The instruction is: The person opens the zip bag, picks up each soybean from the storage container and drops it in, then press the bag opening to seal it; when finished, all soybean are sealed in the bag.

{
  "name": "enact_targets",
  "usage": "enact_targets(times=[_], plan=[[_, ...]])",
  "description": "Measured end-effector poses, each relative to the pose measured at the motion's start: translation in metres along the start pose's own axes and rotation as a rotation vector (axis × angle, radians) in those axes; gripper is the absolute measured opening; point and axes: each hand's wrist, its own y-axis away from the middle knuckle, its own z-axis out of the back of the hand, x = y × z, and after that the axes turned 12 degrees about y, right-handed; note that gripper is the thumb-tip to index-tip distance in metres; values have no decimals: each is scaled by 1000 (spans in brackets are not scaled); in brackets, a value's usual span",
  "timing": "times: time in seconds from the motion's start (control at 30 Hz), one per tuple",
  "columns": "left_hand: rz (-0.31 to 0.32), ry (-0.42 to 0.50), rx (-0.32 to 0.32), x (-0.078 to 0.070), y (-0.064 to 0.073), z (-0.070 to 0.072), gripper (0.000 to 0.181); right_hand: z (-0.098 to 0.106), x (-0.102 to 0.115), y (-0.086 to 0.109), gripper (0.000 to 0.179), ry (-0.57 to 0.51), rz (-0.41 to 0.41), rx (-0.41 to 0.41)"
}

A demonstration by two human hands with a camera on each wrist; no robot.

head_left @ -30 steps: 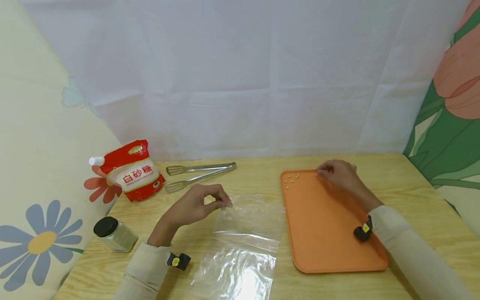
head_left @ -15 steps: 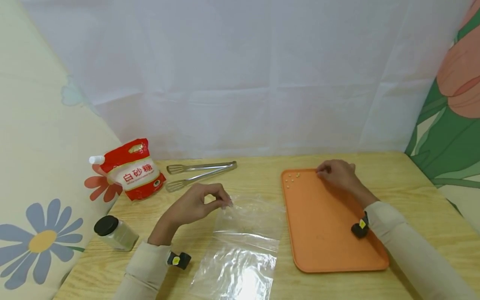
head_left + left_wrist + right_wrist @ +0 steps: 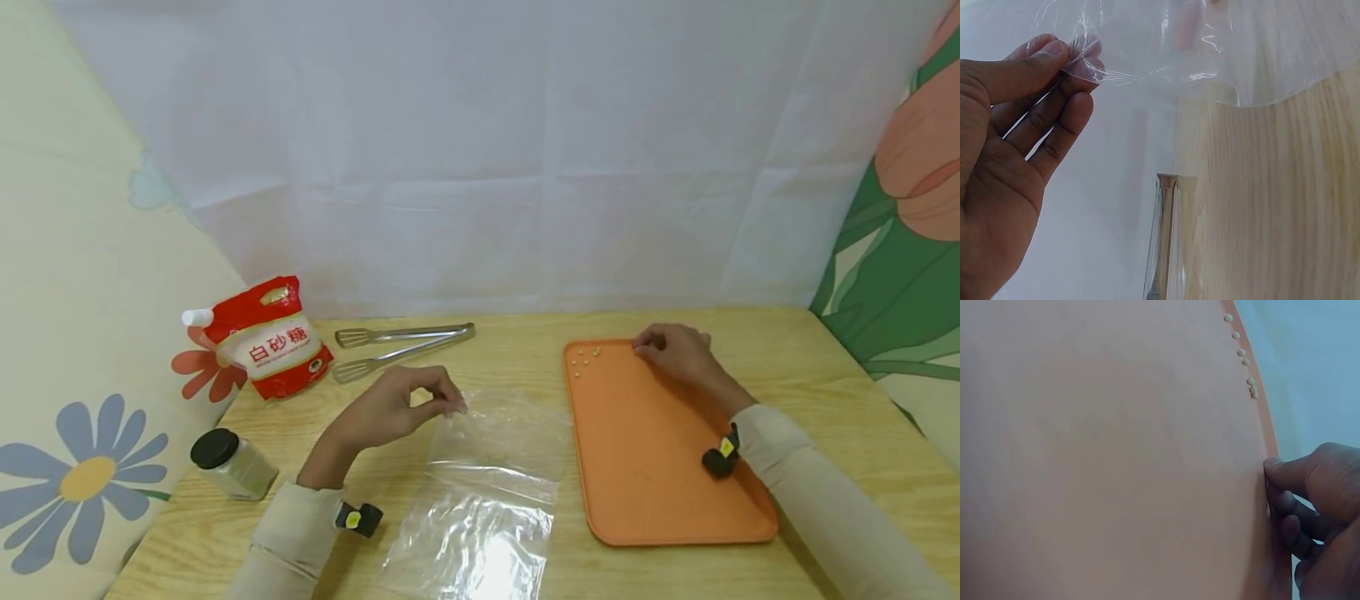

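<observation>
Between thumb and fingertips, my left hand (image 3: 397,408) pinches the upper left corner of a clear plastic zip bag (image 3: 498,492). The left wrist view shows the bag's thin film (image 3: 1154,44) stretching away from the thumb. My right hand (image 3: 677,354) is at the far edge of an orange tray (image 3: 660,467). In the right wrist view its thumb lies over the tray's rim, with the other fingers curled beneath the edge. Several small pale round beans (image 3: 585,360) sit in the tray's far left corner, and the right wrist view shows these beans (image 3: 1244,361) lined along the rim.
Metal tongs (image 3: 405,346) lie spread behind my left hand. A red and white sugar pouch (image 3: 266,342) with a white spout stands at the back left. Nearer, a black-lidded jar (image 3: 236,471) of pale powder leans on its side. White cloth (image 3: 487,167) hangs behind the table.
</observation>
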Motion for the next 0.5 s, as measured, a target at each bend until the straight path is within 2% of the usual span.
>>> enact_targets(times=[0.3, 0.5], plan=[[20, -16, -8, 0, 0, -3, 18, -3, -3, 3, 20, 18, -8, -12], [16, -16, -23, -18, -3, -6, 17, -3, -1, 1, 19, 29, 20, -17]])
